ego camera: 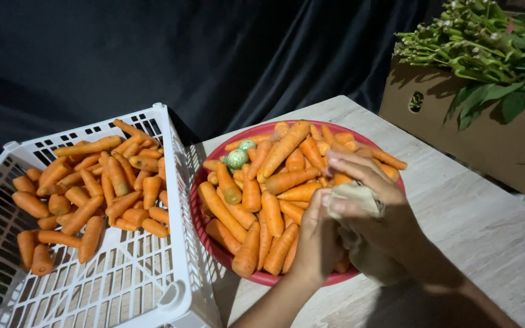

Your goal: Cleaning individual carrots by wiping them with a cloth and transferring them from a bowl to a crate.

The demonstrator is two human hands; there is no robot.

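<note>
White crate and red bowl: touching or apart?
Touching. The head view shows the white crate's right wall pressed against the red bowl's left rim, with no gap visible between them on the table.

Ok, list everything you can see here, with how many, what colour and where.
Carrots: many, orange, in the white crate.
Carrots: many, orange, heaped in the red bowl.
Round green items: two, at the bowl's far left.
Crate: one, white, left.
Bowl: one, red, centre of the table.
Table: one, pale wood grain.
Cardboard box: one, brown, right, holding leafy greens.
Cloth: one, pale, between the hands.
Left hand, right hand: both gripping the cloth over the bowl.
</note>
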